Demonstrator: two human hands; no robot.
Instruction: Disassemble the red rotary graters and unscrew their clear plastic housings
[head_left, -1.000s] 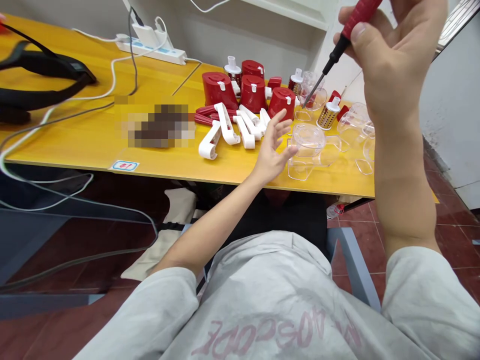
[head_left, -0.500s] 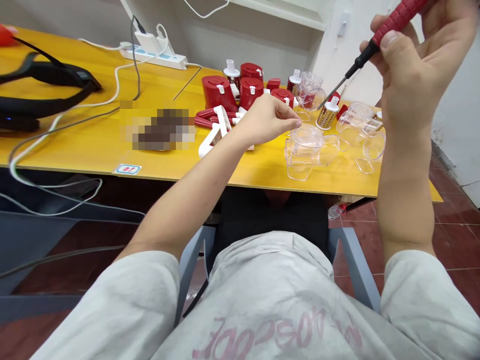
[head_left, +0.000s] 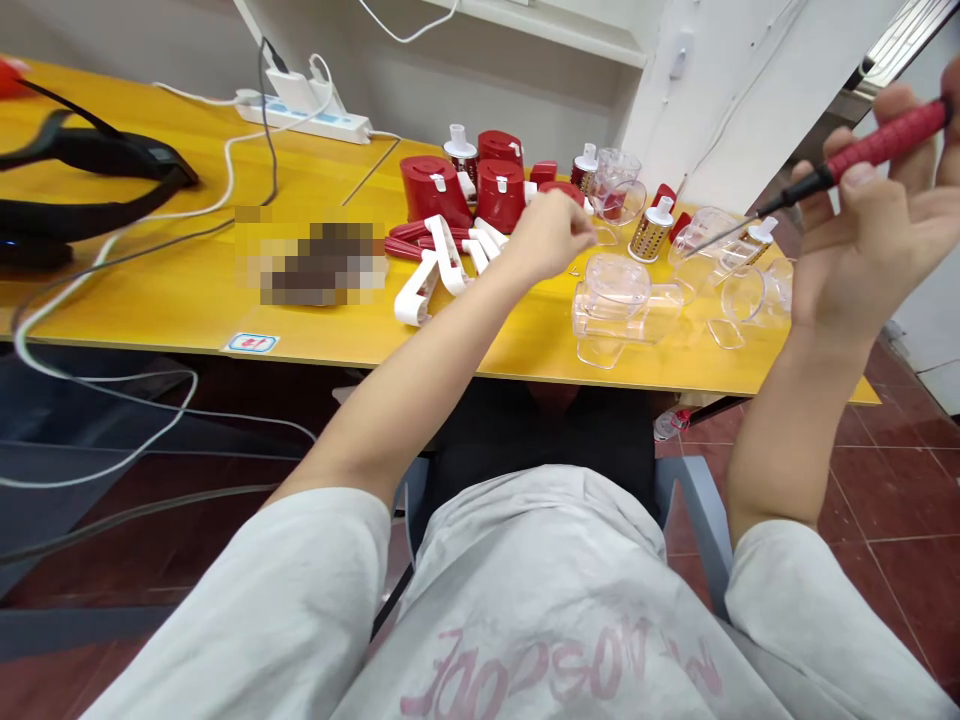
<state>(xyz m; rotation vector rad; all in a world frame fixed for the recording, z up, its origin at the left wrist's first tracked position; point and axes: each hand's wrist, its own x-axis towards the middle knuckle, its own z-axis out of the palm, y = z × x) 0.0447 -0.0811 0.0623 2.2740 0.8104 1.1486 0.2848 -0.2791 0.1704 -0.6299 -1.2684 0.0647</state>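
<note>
My right hand is raised at the right and grips a red-handled screwdriver, its thin shaft pointing left and down over the clear plastic housings. My left hand reaches over the yellow table, fingers curled above the table just left of a clear housing. It hides part of a red cap. Whether it pinches something small I cannot tell. Several red caps, white crank handles and metal grater drums lie around it.
A black headset lies at the far left. A white power strip with cables sits at the back. A blurred patch is at the table's middle. The table's front edge runs just above my lap; grey chair arms flank me.
My right hand swung the screwdriver rightward and lower, tilting it flatter. My left hand went from open fingers to curled, moving forward toward the red caps.
</note>
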